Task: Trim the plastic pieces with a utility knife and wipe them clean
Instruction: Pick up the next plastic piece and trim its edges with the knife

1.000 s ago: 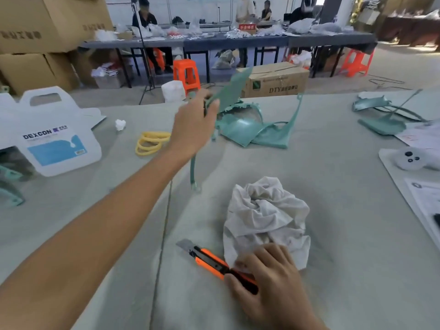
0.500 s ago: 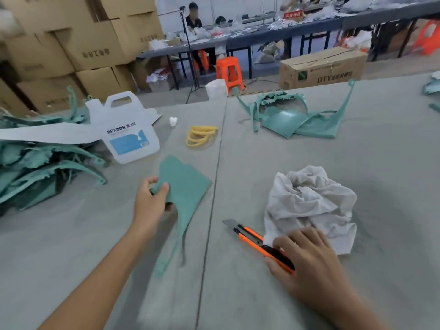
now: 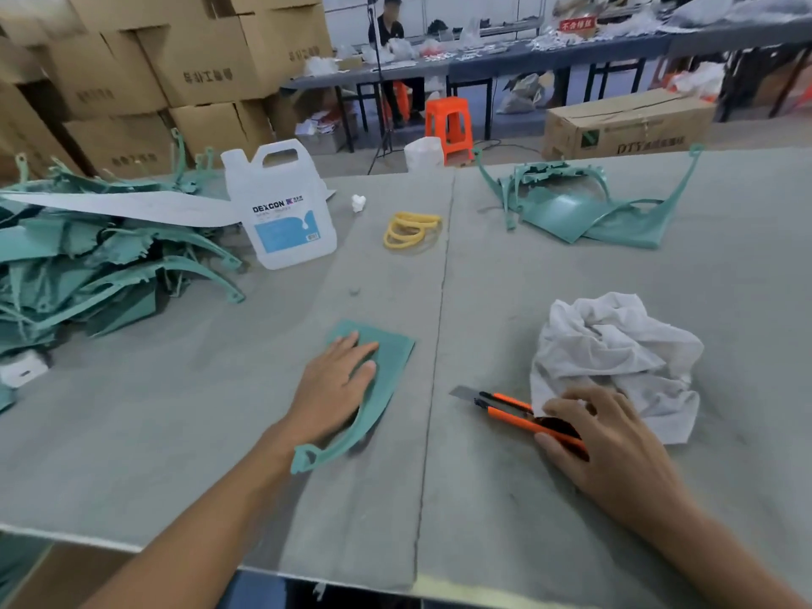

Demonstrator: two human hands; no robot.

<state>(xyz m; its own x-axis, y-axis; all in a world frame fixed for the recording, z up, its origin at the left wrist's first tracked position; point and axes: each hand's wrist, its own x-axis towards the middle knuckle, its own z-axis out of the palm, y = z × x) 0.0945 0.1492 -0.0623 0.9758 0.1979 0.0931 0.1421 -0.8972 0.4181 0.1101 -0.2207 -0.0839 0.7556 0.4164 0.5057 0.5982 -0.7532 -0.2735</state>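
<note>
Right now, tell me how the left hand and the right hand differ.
The left hand lies flat, fingers straight, pressing the green plastic piece; the right hand curls its fingers round the orange utility knife. The left hand is left of the seam, the right hand right of it, beside the white rag. Both rest on the table.

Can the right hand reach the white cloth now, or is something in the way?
Probably yes. The cloth lies just beyond the right hand, with nothing between them. But that hand grips the knife, so it would likely have to put it down first.
</note>
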